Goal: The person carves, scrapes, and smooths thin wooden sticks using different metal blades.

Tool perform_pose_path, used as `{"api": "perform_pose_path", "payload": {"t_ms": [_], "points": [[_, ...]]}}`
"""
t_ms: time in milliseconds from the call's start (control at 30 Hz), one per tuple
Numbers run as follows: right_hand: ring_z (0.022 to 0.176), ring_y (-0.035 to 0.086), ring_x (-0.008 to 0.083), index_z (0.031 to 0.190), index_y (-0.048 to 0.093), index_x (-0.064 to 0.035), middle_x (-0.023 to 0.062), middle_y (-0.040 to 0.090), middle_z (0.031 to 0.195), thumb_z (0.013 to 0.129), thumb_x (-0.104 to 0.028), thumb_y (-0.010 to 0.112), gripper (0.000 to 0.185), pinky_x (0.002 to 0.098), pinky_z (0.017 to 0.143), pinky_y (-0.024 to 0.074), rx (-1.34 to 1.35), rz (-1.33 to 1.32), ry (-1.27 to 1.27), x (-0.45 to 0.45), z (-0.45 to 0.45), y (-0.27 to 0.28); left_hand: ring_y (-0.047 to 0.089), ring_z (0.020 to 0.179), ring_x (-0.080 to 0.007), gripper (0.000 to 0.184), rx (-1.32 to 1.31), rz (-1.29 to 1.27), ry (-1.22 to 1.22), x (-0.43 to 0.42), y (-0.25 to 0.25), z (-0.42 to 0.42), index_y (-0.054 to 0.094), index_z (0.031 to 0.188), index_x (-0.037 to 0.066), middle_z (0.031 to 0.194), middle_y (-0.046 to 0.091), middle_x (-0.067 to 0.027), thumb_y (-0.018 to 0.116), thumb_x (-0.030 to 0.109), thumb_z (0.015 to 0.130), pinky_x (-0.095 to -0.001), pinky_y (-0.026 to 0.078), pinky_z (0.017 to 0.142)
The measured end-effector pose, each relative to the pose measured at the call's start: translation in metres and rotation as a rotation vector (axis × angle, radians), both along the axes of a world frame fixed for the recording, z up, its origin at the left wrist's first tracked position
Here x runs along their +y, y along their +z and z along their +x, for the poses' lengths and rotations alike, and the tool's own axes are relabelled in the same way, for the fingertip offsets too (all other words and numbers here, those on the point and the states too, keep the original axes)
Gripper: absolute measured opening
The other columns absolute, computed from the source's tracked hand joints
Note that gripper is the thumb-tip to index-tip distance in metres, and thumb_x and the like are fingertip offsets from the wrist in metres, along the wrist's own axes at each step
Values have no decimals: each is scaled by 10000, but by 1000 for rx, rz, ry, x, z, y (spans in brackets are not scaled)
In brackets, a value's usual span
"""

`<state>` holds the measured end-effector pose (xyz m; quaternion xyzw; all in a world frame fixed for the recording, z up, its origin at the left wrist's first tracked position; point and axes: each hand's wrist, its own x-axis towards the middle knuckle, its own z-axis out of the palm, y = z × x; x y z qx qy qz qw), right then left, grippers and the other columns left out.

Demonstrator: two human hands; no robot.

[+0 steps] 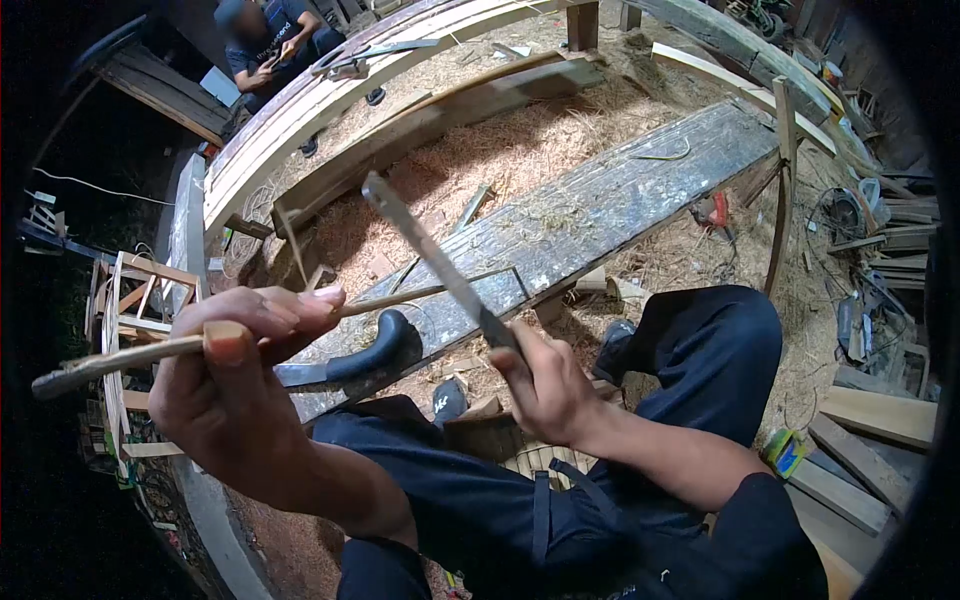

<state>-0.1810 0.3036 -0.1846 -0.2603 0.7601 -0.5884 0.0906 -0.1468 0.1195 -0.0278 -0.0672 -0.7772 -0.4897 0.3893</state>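
Observation:
My left hand (240, 370) is raised at the left, thumb and fingers pinched around a thin wooden stick (130, 356). The stick runs past the fingers toward the middle, where a thin bent piece shows near its far end. My right hand (545, 385) grips a long, flat, narrow grey tool (430, 250) that points up and left; whether it is a file or a blade I cannot tell. The tool crosses in front of the stick's far part. Below them, a saw with a black curved handle (375, 345) lies on the worn plank bench (600, 200).
Wood shavings (530, 150) cover the ground. A long board (450, 110) stands beyond the bench. Timber pieces (880, 415) lie at the right, near a yellow-green packet (785, 452). A wooden frame (150, 270) stands left. Another person (270, 50) sits at the upper left.

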Motion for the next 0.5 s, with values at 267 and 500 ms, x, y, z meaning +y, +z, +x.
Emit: {"api": "perform_pose_path", "payload": {"t_ms": [267, 500], "points": [[616, 550, 451, 818, 513, 57, 251, 502, 596, 1034, -546, 342, 663, 490, 601, 423, -261, 138, 48, 9, -2, -1, 698, 686, -285, 416, 5, 10, 4, 0, 2, 1, 565, 864, -107, 741, 624, -213, 553, 282, 1011, -409, 654, 642], [616, 561, 443, 839, 514, 66, 255, 500, 597, 1015, -596, 326, 710, 490, 602, 423, -294, 157, -69, 9, -5, -14, 700, 697, -283, 407, 9, -24, -2, 3, 1, 4, 567, 859, -100, 754, 621, -211, 556, 277, 1009, -404, 655, 636]]}}
